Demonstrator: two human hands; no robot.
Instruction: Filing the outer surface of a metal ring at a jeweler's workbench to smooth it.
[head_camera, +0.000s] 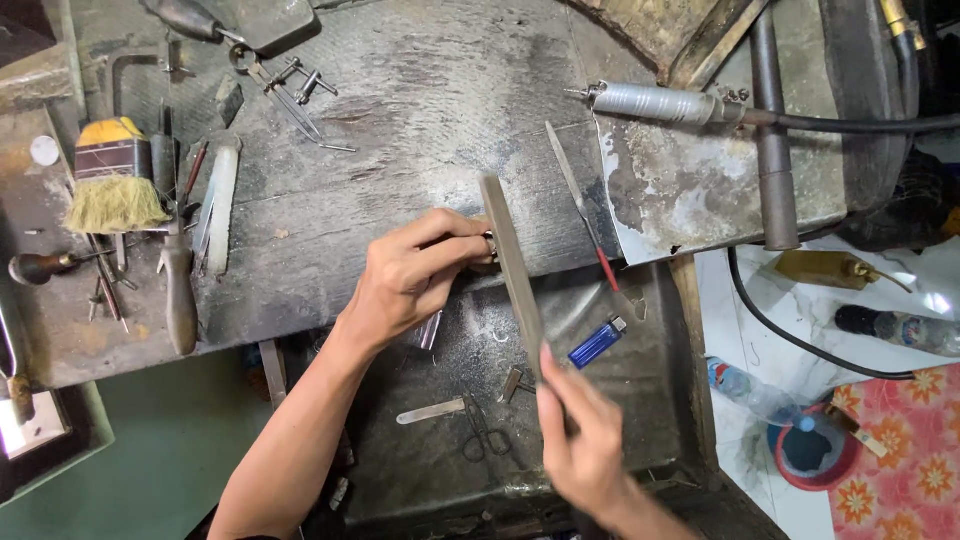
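Holding a small ring (490, 243) against the edge of the workbench (400, 110) while a long flat file (512, 268) lies across it.

The left hand (415, 275) pinches the ring tight between thumb and fingers, pressed on the bench edge so it stays steady. The right hand (583, 440) is closed around the file's near end, and the blade slants up over the ring. A blue lighter (596, 343) and scissors (482, 428) lie in the metal tray (420, 470) below, which sits under the work.

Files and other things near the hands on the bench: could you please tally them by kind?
Long flat file, held by right hand against left hand: 1
Red-handled needle file: 1
Blue lighter: 1
Brush: 1
Total: 4
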